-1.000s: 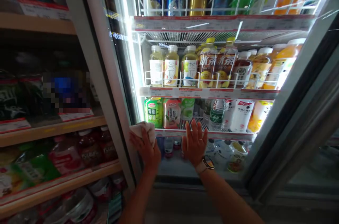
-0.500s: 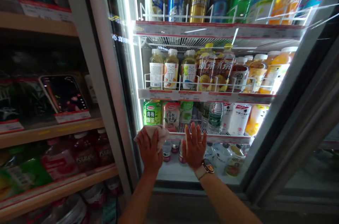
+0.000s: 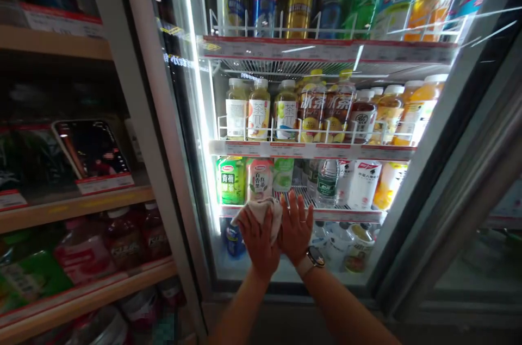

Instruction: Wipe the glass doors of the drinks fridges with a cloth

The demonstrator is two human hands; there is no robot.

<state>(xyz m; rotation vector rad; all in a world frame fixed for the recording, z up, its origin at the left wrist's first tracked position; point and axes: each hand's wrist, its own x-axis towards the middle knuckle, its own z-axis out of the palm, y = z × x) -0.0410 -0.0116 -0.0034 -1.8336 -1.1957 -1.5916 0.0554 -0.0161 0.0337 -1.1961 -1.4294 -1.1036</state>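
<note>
My left hand [image 3: 261, 242] presses a pale crumpled cloth [image 3: 265, 213] against the glass door [image 3: 310, 274] of a lit drinks cooler. The cloth shows above and between its fingers. Just to the right, my right hand [image 3: 296, 225] lies on the glass with its fingers stretched and nothing held; a watch [image 3: 315, 257] is on that wrist. The two hands are side by side, nearly touching. Behind the glass, a pinkish tea bottle [image 3: 260, 176] stands just above the cloth.
Cooler shelves hold cans [image 3: 300, 2], juice bottles [image 3: 391, 114] and water bottles [image 3: 327, 184]. At the left, open wooden shelves [image 3: 81, 204] carry packaged drinks and a phone [image 3: 92, 149] leaning upright. A metal door frame [image 3: 444, 165] runs along the right.
My left hand and the cloth have slid right across the glass, up to my right hand. My right hand is almost where it was. The view has shifted slightly.
</note>
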